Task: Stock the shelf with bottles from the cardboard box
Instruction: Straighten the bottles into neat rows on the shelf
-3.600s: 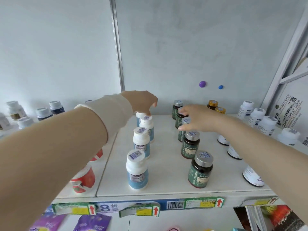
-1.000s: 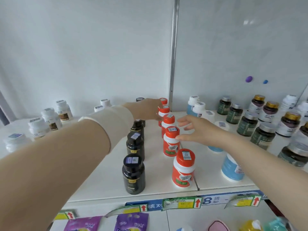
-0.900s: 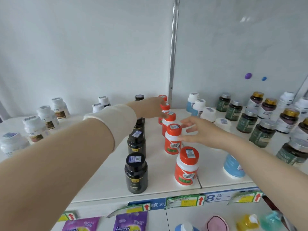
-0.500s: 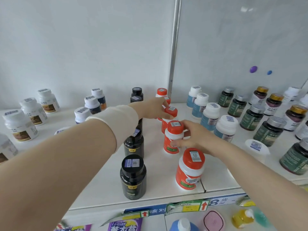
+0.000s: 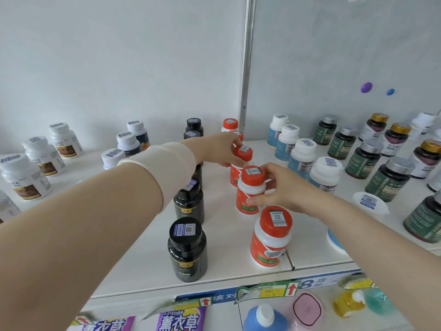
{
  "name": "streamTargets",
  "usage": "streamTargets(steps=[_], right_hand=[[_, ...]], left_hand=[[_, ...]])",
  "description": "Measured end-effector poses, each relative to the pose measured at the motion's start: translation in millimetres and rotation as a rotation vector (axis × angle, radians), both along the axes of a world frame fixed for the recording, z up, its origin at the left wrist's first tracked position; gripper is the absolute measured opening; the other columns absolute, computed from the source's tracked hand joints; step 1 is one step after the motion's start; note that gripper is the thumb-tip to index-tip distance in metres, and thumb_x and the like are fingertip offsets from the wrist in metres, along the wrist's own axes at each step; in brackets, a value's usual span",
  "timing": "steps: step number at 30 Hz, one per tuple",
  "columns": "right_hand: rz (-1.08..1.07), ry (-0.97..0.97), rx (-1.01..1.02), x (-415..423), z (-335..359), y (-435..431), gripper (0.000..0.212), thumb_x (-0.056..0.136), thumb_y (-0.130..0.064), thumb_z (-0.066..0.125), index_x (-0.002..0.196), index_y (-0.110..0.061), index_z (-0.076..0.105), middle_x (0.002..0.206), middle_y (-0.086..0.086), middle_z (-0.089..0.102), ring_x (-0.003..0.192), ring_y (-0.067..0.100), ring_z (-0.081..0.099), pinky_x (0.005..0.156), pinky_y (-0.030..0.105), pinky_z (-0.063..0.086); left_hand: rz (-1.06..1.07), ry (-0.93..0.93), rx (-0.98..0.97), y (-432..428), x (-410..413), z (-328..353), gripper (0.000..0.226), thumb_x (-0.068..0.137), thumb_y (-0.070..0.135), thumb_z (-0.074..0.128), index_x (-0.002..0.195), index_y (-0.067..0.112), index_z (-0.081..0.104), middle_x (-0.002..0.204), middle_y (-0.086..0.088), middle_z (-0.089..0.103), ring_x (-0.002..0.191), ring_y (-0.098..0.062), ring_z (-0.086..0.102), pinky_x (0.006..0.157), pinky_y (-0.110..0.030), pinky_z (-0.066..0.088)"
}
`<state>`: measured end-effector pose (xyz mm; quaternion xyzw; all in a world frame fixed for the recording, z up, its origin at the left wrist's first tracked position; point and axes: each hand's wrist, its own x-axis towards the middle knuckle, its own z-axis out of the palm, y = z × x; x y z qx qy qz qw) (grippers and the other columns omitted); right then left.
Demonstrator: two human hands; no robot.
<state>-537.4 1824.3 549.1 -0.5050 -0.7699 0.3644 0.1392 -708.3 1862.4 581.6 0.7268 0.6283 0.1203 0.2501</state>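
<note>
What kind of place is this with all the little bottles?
Probably a shop or pharmacy. Rows of supplement bottles stand on a white shelf, with price tags along its edge.

Bare shelf [image 5: 226,232] lane between black bottles [image 5: 187,253] and orange-capped bottles [image 5: 270,240].

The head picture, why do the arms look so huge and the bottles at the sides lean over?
Head view: the wide lens stretches whatever is near or at the edges, so the left arm looks giant and the green bottles tilt outward; light is soft and even, with faint shadows and little glare.
</note>
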Motion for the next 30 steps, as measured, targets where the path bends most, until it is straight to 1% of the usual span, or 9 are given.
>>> streamTargets(steps=[3,8,13,16,19,21,24,27,30], right_hand=[[0.009,-0.007,0.001,1.4,-1.7,-1.5,0.067,0.077,-0.025,0.073,0.134,-0.019,0.038,0.137,0.001,0.05,0.113,0.017,0.053,0.089,0.027,0.042],[0.008,-0.008,0.007,2.8,-1.5,-1.0,0.065,0.078,-0.025,0.071,0.135,-0.019,0.039,0.138,0.002,0.05,0.12,0.02,0.052,0.093,0.03,0.043],[0.024,-0.027,0.022,2.6,-3.2,0.9,0.067,0.078,-0.027,0.071,0.136,-0.019,0.037,0.139,0.001,0.048,0.122,0.021,0.051,0.098,0.034,0.043],[0.077,-0.051,-0.012,6.0,3.7,4.3,0.069,0.076,-0.03,0.073,0.134,-0.021,0.037,0.138,0.0,0.049,0.116,0.018,0.052,0.095,0.031,0.044],[0.159,-0.118,0.015,12.0,22.6,5.8,0.067,0.075,-0.034,0.074,0.133,-0.025,0.04,0.136,-0.007,0.049,0.113,0.012,0.051,0.097,0.029,0.045],[0.193,-0.164,0.071,14.0,42.0,3.7,0.061,0.079,-0.031,0.071,0.133,-0.024,0.041,0.133,-0.01,0.048,0.115,0.011,0.05,0.098,0.026,0.042],[0.185,-0.259,0.223,7.3,70.0,2.1,0.059,0.083,-0.027,0.067,0.135,-0.019,0.041,0.139,-0.002,0.048,0.121,0.015,0.05,0.103,0.028,0.039],[0.205,-0.424,0.396,-15.4,87.4,-1.9,0.055,0.086,-0.025,0.064,0.136,-0.015,0.041,0.14,0.002,0.048,0.125,0.019,0.048,0.1,0.026,0.037],[0.223,-0.616,0.52,-44.1,89.4,-7.6,0.052,0.087,-0.022,0.062,0.135,-0.014,0.043,0.136,0.009,0.052,0.119,0.027,0.053,0.099,0.037,0.046]], left_hand=[[0.002,0.004,0.003,0.0,2.0,-1.7,0.055,0.087,0.026,0.065,0.135,0.011,0.042,0.131,-0.008,0.054,0.108,-0.022,0.06,0.087,-0.025,0.052],[0.014,0.022,-0.003,0.2,4.8,-0.7,0.055,0.088,0.027,0.063,0.136,0.01,0.043,0.132,-0.008,0.055,0.112,-0.023,0.059,0.09,-0.026,0.051],[0.042,0.047,0.011,-0.7,5.9,-1.0,0.056,0.088,0.029,0.063,0.136,0.01,0.042,0.131,-0.008,0.055,0.109,-0.022,0.059,0.086,-0.023,0.05],[0.053,0.095,0.022,-4.2,8.3,0.8,0.06,0.088,0.031,0.062,0.14,0.011,0.038,0.136,-0.008,0.052,0.116,-0.023,0.056,0.094,-0.028,0.046],[0.044,0.179,0.046,-12.6,6.6,12.9,0.061,0.088,0.033,0.063,0.139,0.009,0.039,0.136,-0.008,0.052,0.12,-0.025,0.053,0.101,-0.032,0.041],[0.04,0.243,0.084,-21.9,-0.8,29.1,0.059,0.086,0.033,0.065,0.137,0.012,0.043,0.135,-0.005,0.053,0.12,-0.023,0.052,0.104,-0.035,0.041],[0.044,0.386,0.152,-38.8,-23.8,57.8,0.047,0.086,0.028,0.066,0.129,0.019,0.05,0.127,0.002,0.058,0.113,-0.019,0.053,0.097,-0.032,0.042],[0.035,0.693,0.178,-57.4,-53.6,76.8,0.041,0.086,0.032,0.063,0.125,0.027,0.05,0.122,0.005,0.059,0.109,-0.023,0.056,0.095,-0.041,0.046],[0.033,0.892,0.138,-72.9,-80.1,80.7,0.044,0.086,0.033,0.063,0.127,0.029,0.048,0.124,0.005,0.056,0.11,-0.026,0.056,0.095,-0.045,0.047]])
